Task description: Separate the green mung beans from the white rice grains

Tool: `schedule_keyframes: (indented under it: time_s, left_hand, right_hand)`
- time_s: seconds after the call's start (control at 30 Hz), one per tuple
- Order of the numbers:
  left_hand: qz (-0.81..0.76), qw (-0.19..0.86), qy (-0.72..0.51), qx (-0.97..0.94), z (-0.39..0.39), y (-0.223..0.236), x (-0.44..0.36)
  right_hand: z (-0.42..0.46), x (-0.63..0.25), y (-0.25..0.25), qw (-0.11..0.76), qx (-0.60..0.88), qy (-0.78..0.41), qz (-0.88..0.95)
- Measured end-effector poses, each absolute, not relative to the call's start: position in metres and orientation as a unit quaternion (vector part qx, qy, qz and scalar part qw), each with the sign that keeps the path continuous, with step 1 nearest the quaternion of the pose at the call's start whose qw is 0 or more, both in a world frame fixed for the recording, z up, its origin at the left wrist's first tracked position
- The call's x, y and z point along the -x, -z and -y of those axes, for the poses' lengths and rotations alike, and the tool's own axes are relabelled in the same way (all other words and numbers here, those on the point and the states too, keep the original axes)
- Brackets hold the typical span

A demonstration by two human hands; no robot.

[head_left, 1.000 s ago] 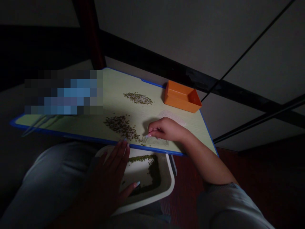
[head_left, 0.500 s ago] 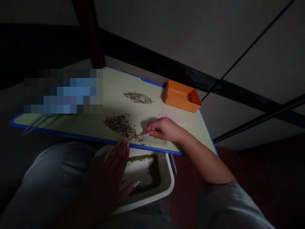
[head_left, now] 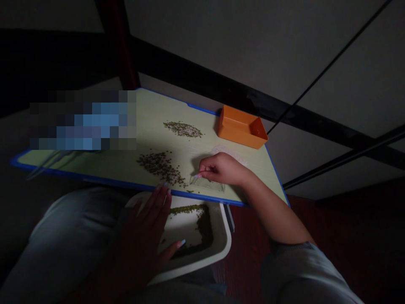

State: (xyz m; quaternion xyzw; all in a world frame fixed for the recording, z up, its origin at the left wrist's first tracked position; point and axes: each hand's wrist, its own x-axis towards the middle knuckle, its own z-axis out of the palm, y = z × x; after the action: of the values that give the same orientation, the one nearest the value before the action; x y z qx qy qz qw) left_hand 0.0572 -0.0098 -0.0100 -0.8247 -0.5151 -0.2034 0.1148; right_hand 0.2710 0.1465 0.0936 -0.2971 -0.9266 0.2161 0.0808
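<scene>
My right hand (head_left: 223,169) rests on a pale green board with a blue rim (head_left: 95,182), fingers pinched together at a clear plastic piece (head_left: 207,185) lying near the board's front edge. Just left of it lies a dark heap of green beans (head_left: 160,165). A second, smaller heap (head_left: 182,129) lies farther back. My left hand (head_left: 147,236) lies flat with fingers spread over the left side of a white tray (head_left: 218,253) on my lap, under the board's edge. The tray holds green beans (head_left: 202,230) along its far and right sides.
An orange rectangular box (head_left: 242,128) stands at the board's back right corner. A faint patch of pale grains (head_left: 228,152) lies behind my right hand. A blurred-out area covers the board's left part. Dark beams and a cable cross the wall behind.
My right hand shifted slightly back and right, its fingertips drawing away from the bean heap along the clear plastic piece. The left hand and tray stayed put.
</scene>
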Motion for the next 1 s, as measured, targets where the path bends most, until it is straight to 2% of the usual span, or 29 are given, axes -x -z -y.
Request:
schedule_keyframes:
  time_s: [0.33, 0.63, 1.0]
  left_hand:
    - [0.517, 0.132, 0.192, 0.824, 0.0097, 0.0067, -0.0584]
    - [0.512, 0.13, 0.205, 0.824, 0.0099, 0.0078, -0.0583]
    - [0.52, 0.117, 0.205, 0.821, 0.0101, 0.0063, -0.0584]
  right_hand:
    - [-0.1487, -0.2734, -0.0973, 0.063, 0.332, -0.198, 0.92]
    - [-0.1478, -0.2697, -0.0926, 0.088, 0.35, -0.177, 0.916]
    - [-0.1481, -0.2712, -0.0924, 0.092, 0.303, -0.235, 0.919]
